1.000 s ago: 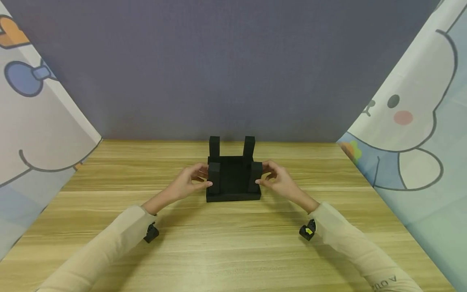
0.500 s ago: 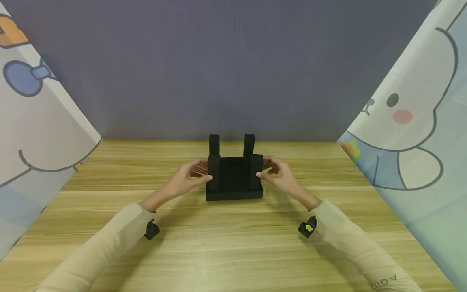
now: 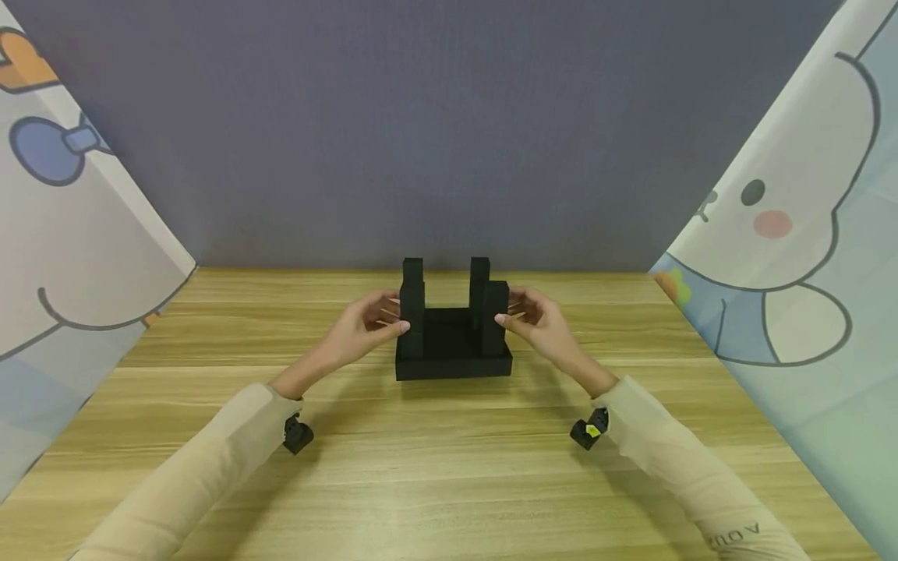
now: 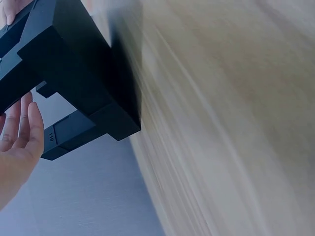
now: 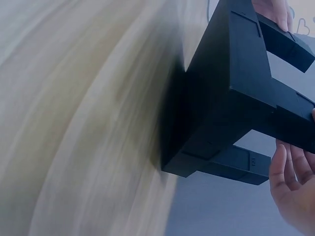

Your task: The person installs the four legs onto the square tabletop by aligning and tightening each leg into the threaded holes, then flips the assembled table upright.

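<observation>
A black, square, shallow frame [image 3: 454, 368] with upright posts at its corners is held between my two hands, its front wall facing me. My left hand [image 3: 365, 331] pinches the near left post [image 3: 412, 319], thumb on the front and fingers behind. On the other side, my right hand [image 3: 546, 326] grips the near right post [image 3: 496, 318] in the same way. Behind them stand the far left post [image 3: 413, 269] and the far right post [image 3: 479, 290], untouched. Both wrist views show the frame's underside [image 4: 78, 54] close above the tabletop; the fingertips are partly hidden behind the posts.
The wood-grain table [image 3: 449, 467] runs back to a grey panel [image 3: 449, 140]. Cartoon-printed cloth hangs at the left [image 3: 84, 234] and right [image 3: 786, 234]. A small black camera sits at the left wrist [image 3: 298, 433] and another at the right [image 3: 591, 428].
Both hands have moved up together with the black frame. It looks larger, its front wall stands higher in the head view, and the near posts now overlap the far ones more.
</observation>
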A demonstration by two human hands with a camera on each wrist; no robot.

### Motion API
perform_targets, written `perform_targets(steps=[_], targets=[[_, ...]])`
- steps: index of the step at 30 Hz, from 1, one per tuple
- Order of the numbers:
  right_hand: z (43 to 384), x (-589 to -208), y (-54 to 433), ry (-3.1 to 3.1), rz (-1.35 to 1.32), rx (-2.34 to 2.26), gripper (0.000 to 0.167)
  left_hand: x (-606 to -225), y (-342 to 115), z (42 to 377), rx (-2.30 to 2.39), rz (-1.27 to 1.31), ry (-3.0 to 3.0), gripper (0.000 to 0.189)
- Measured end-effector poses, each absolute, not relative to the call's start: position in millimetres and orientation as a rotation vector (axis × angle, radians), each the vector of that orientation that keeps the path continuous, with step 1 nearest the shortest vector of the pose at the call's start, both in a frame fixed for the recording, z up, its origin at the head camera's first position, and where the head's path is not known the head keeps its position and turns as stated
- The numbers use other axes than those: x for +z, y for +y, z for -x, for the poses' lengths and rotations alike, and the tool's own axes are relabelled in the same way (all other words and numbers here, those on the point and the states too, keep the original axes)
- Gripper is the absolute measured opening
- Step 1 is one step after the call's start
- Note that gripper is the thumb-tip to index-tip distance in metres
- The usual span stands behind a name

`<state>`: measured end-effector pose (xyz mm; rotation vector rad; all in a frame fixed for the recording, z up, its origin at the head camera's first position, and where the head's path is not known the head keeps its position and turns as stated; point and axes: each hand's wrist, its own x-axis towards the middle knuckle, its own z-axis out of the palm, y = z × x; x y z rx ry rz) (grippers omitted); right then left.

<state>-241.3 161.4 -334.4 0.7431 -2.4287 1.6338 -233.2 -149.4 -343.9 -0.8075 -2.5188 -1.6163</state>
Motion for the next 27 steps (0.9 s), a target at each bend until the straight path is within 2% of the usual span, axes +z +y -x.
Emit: perform_targets(steps=[12, 27], targets=[[243.4, -322.6, 161.2, -2.42, -0.635, 1.731, 0.04, -336.4, -143.7, 236.6, -1.693, 0.77, -2.453, 0.048], [252.8, -317.6, 158.0, -2.384, -0.551, 1.816, 0.04, -338.1, -136.6, 241.7, -1.776, 0.69, -2.344, 0.051]])
